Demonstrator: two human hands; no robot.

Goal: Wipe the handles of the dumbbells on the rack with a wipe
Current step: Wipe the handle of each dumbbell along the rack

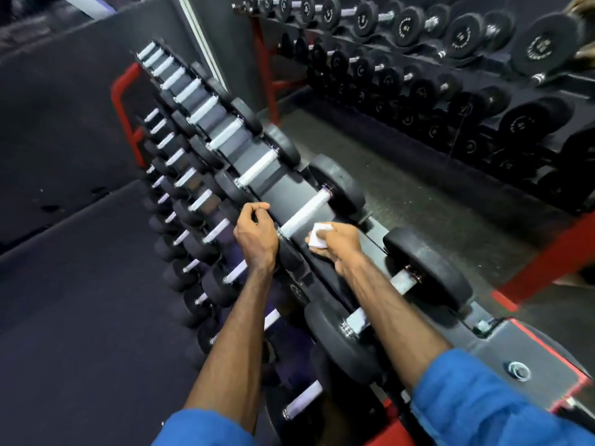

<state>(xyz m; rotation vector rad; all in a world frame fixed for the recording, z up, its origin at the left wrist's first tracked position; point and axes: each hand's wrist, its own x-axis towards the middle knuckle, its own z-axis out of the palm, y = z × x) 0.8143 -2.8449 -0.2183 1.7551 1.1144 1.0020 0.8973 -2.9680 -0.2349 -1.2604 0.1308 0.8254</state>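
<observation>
1. Dumbbells (335,191) sit in long rows on a tiered rack (283,185) with red end frames, running from the far left down toward the person; black round heads, pale handles.
2. Head view: the wipe (318,235), a small white folded piece, is in the right hand (335,246), pinched between thumb and fingers, just beside the near end of one pale handle (306,212) on the top tier. I cannot tell whether the wipe touches that handle.
3. The left hand (254,230) hovers at the left end of that same dumbbell, fingers curled loosely inward, thumb against the fingertips, holding nothing that I can see. Its wrist lies over the inner black head of that dumbbell.
4. Both forearms are bare, with blue sleeves (476,400) pushed up near the elbows at the bottom edge.
5. Under the right forearm lies another dumbbell (425,268) on the top tier, its handle partly hidden by the arm.
6. A second rack (450,75) of black dumbbells stands across a strip of dark floor (402,188), at the upper right, well apart from the hands.
7. Lower tiers on the left carry smaller dumbbells in 2 further rows.
</observation>
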